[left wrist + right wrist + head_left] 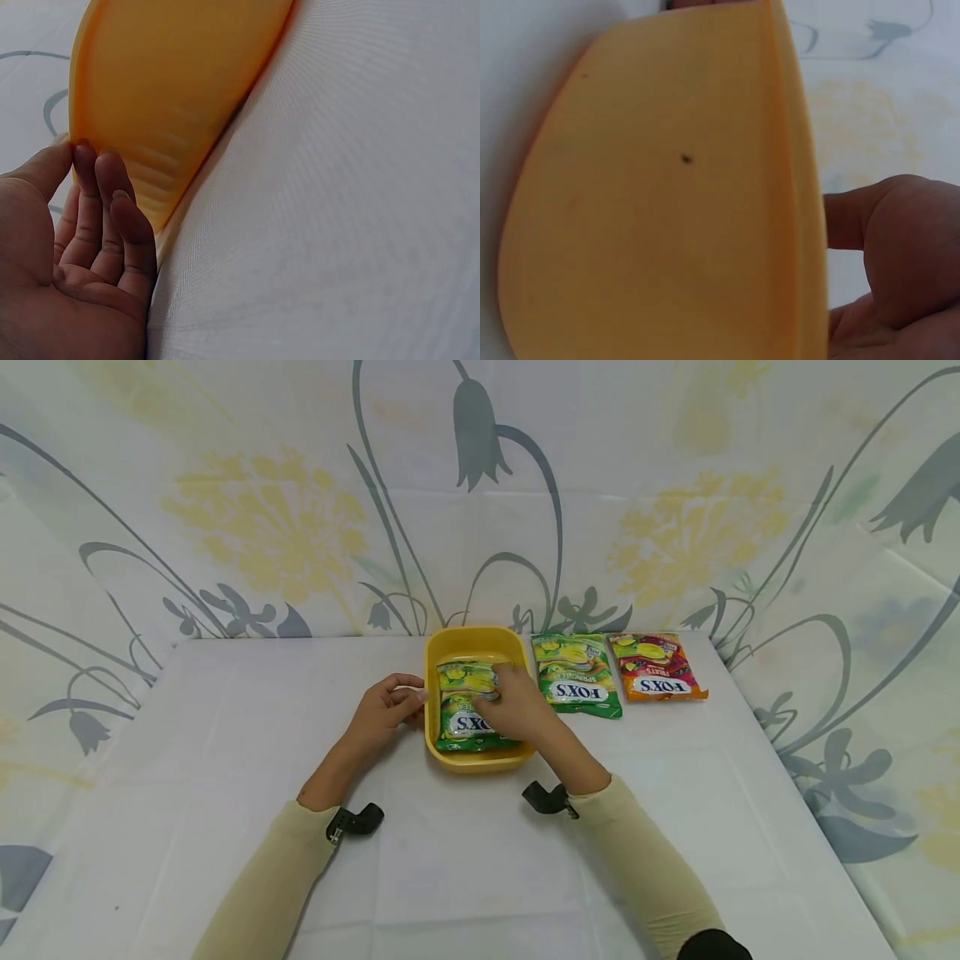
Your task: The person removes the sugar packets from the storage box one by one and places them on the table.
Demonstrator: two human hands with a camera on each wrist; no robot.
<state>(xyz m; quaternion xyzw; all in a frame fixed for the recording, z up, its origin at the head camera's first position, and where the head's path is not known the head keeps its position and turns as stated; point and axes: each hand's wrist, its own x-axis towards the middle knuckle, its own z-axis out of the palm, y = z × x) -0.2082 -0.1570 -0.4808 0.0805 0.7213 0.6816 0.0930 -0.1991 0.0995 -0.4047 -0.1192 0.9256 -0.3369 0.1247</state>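
A yellow plastic tray [482, 766] stands on the table, with a green Fox's candy packet [459, 714] lying in it. At the tray's left side my left hand [388, 706] pinches the rim, thumb at the top edge and fingertips against the outer wall, as the left wrist view shows. My right hand [517, 706] reaches over the tray's right rim, its thumb on the packet and its palm covering the packet's right part. In the right wrist view the tray wall hides its fingertips; I cannot tell whether they grip the packet.
Right of the tray lies another green Fox's packet [576, 672], and beyond it a red and orange Fox's packet [657, 667]. Both are near the back edge of the white-covered table [450, 860]. A flower-patterned curtain [420, 527] hangs behind.
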